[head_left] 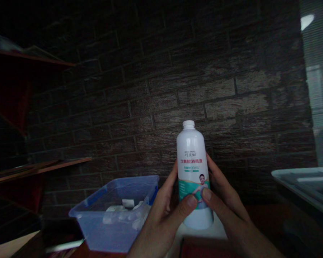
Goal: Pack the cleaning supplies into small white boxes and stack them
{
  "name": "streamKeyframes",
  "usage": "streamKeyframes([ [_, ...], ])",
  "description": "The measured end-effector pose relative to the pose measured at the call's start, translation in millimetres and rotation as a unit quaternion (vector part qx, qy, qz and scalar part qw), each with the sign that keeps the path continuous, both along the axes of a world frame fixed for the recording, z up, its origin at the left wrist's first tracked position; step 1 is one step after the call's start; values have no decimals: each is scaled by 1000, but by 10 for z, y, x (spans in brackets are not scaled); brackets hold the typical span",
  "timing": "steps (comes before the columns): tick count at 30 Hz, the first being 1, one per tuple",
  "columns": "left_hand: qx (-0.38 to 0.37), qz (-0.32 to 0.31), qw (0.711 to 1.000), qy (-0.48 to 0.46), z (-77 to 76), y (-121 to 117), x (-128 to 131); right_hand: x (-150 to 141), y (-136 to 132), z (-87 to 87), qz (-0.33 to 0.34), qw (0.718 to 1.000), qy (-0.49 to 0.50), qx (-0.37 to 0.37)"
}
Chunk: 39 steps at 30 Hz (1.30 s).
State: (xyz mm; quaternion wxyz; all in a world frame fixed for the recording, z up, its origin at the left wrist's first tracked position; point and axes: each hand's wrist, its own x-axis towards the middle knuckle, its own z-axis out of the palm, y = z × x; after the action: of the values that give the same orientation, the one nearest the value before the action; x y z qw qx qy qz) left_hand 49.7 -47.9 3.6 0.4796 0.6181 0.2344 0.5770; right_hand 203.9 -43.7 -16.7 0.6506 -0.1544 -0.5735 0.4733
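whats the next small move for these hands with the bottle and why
Probably ease the bottle gently downward, left hand and right hand together: they hold it roughly upright from both sides, and whether its base already rests on the pale surface beneath is unclear, so a light test seems safer than letting go.

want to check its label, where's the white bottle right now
In the head view, the white bottle is right of centre, held between the left hand and right hand, with the plastic tub to its left.
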Motion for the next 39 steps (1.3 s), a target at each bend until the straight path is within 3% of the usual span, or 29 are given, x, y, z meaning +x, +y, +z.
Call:
streamKeyframes([
  [5, 32, -84, 996, 20, 39, 39, -72, -1, 70, -50, -33, 998, 37, 25],
  [8, 33, -151, 987, 52, 100, 59, -149, 40, 49, -27, -32, 999, 22, 8],
  [10, 30, -164, 984, 62, 134, 71, -172, 53, 29, -1, -22, 1000, 15, 6],
  [18, 19, -90, 996, 2, 9, 105, -9, 4, 116, -51, -48, 996, -2, 73],
  [21, -10, -114, 993, -20, -20, 94, 29, 48, 135, -67, -59, 996, -19, 58],
  [24, -19, -129, 991, -22, -14, 93, 39, 97, 115, -45, -17, 998, -22, 47],
  [27, 12, -94, 995, -26, -16, 127, 52, 115, 80, -6, 29, 998, -28, 58],
  [33, 57, -15, 996, -59, -16, 164, 88, 92, 44, 52, 32, 993, -102, 46],
  [36, 51, 20, 997, -53, -18, 140, 59, 45, 31, 57, 22, 993, -103, 58],
  [39, 34, 25, 999, -13, -57, 129, -2, -8, 26, 34, -41, 990, -106, 78],
])
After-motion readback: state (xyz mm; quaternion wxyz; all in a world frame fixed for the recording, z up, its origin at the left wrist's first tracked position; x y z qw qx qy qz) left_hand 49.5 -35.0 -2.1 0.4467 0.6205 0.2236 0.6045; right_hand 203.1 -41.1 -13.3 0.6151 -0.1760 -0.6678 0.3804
